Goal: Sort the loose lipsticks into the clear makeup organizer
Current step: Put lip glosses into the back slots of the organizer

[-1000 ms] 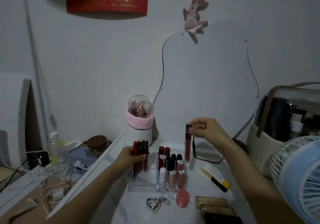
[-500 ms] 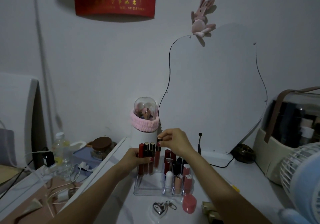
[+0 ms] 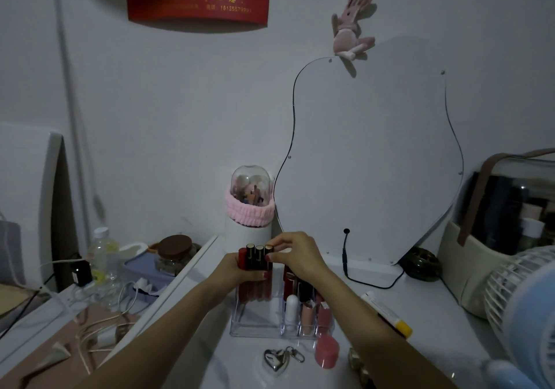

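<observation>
The clear makeup organizer (image 3: 255, 327) stands on the white table, with several lipsticks (image 3: 307, 313) upright in its small right-hand slots. My left hand (image 3: 237, 270) holds a bunch of tall lip gloss tubes (image 3: 254, 258) upright over the organizer's large left compartment. My right hand (image 3: 295, 252) pinches the cap of the rightmost tube (image 3: 269, 249) in that bunch, pressed against the others. The tubes' lower ends reach down into the compartment.
A white brush holder with a pink band (image 3: 250, 208) and a wavy mirror (image 3: 366, 160) stand behind. In front lie a heart keyring (image 3: 276, 361) and a pink round case (image 3: 326, 355). A yellow-tipped tube (image 3: 387, 313), a fan (image 3: 522, 307) and a storage case (image 3: 507, 223) are to the right.
My right hand carried a tall lip gloss from the right over to the bunch in my left hand and set it beside the others. The camera moved closer.
</observation>
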